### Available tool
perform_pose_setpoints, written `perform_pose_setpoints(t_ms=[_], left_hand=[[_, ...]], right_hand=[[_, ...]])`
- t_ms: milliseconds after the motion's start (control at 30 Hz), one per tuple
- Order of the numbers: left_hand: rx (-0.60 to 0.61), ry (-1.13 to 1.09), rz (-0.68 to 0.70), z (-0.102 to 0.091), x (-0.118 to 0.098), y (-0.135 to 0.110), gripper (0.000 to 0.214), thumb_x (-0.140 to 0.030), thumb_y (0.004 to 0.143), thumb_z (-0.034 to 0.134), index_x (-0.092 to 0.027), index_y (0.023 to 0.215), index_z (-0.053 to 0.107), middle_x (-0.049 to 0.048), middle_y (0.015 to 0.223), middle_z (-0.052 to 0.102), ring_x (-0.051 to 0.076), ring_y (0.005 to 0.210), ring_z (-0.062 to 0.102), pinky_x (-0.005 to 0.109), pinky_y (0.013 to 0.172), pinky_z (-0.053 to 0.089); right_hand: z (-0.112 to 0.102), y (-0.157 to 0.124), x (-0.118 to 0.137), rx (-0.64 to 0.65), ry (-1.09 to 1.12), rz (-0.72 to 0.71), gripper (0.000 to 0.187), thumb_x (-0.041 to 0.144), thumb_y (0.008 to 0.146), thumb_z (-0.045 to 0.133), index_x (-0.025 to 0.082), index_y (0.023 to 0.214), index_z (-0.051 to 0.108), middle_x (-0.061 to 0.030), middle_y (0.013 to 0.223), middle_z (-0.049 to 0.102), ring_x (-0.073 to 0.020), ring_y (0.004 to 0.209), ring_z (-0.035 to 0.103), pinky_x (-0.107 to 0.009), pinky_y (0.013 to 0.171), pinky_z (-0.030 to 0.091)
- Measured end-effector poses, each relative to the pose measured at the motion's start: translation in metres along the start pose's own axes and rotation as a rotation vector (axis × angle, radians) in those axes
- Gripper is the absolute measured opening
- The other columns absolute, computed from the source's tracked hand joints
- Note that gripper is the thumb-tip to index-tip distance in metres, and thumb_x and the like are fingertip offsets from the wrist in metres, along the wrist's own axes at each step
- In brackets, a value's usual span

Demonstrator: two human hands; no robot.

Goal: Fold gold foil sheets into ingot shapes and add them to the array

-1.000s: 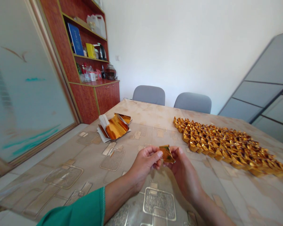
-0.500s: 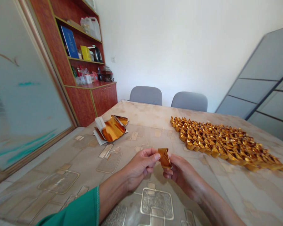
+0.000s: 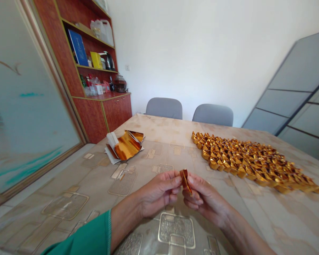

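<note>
Pinched between my left hand (image 3: 156, 193) and my right hand (image 3: 203, 198) is a small piece of folded gold foil paper (image 3: 185, 181), seen nearly edge-on above the table. Both thumbs and forefingers press on it. To the right of my hands lies a large patch of several folded gold foil pieces (image 3: 251, 163), packed close together and out of reach of my fingers. A stack of gold foil sheets (image 3: 126, 148) rests on white paper at the far left of the table, apart from my hands.
The patterned plastic table cover (image 3: 159, 156) spreads under everything. Behind the table stand two grey chairs (image 3: 190, 113). A red wooden shelf unit (image 3: 101, 113) with bottles and a kettle is at the back left, a frosted glass door at the left, and a leaning grey panel at the right.
The foil piece has been folded narrower and now turns edge-on between my fingers. My hands have come slightly closer together around it. The view has barely shifted.
</note>
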State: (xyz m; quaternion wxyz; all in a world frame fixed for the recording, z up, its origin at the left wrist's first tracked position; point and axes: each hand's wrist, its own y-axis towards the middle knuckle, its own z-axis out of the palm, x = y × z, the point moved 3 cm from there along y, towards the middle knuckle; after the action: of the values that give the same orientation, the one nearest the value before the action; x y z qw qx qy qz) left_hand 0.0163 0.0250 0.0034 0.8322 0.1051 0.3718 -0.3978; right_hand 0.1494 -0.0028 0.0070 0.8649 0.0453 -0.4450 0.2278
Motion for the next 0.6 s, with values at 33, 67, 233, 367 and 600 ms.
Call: perform_pose_setpoints(t_ms=[33, 67, 233, 367, 600], left_hand=[[0.000, -0.008, -0.003, 0.0002, 0.0001, -0.0001, 0.028, -0.027, 0.071, 0.080, -0.012, 0.091, 0.067, -0.0032, 0.069, 0.046, 0.005, 0.056, 0.035, 0.017, 0.050, 0.026], [-0.005, -0.018, -0.009, 0.0003, 0.0002, -0.0002, 0.028, -0.027, 0.071, 0.080, -0.012, 0.091, 0.068, -0.0031, 0.068, 0.046, 0.005, 0.056, 0.035, 0.017, 0.051, 0.027], [-0.018, -0.075, -0.031, 0.0010, 0.0003, -0.0011, 0.024, -0.023, 0.071, 0.080, -0.011, 0.089, 0.069, -0.0025, 0.069, 0.049, 0.004, 0.056, 0.037, 0.016, 0.052, 0.031], [0.004, -0.086, -0.065, 0.0021, 0.0015, -0.0024, 0.021, -0.023, 0.075, 0.077, -0.011, 0.090, 0.069, -0.0013, 0.072, 0.050, 0.003, 0.056, 0.038, 0.015, 0.052, 0.031], [-0.004, -0.056, -0.115, -0.0002, 0.0032, -0.0030, 0.016, -0.019, 0.078, 0.073, -0.010, 0.090, 0.069, -0.0022, 0.069, 0.050, 0.002, 0.053, 0.040, 0.013, 0.049, 0.030]], right_hand=[[0.0001, 0.0003, -0.0001, -0.002, -0.009, -0.011, 0.024, 0.039, 0.080, 0.074, 0.018, 0.080, 0.063, 0.0104, 0.048, 0.032, -0.0065, 0.045, 0.016, -0.019, 0.045, 0.022], [0.0001, 0.0005, -0.0001, -0.008, -0.015, -0.024, 0.025, 0.040, 0.079, 0.074, 0.018, 0.080, 0.062, 0.0100, 0.049, 0.034, -0.0067, 0.047, 0.017, -0.019, 0.047, 0.024], [-0.0002, 0.0006, -0.0009, -0.006, -0.027, -0.022, 0.029, 0.041, 0.077, 0.076, 0.017, 0.077, 0.060, 0.0111, 0.048, 0.032, -0.0055, 0.045, 0.016, -0.019, 0.045, 0.021], [-0.0019, 0.0001, -0.0011, -0.003, -0.044, -0.016, 0.029, 0.041, 0.077, 0.076, 0.017, 0.076, 0.059, 0.0129, 0.044, 0.029, -0.0043, 0.042, 0.014, -0.018, 0.041, 0.016], [-0.0083, -0.0017, -0.0014, -0.029, -0.111, 0.070, 0.031, 0.045, 0.076, 0.076, 0.018, 0.075, 0.059, 0.0141, 0.039, 0.031, -0.0025, 0.036, 0.012, -0.018, 0.037, 0.012]])
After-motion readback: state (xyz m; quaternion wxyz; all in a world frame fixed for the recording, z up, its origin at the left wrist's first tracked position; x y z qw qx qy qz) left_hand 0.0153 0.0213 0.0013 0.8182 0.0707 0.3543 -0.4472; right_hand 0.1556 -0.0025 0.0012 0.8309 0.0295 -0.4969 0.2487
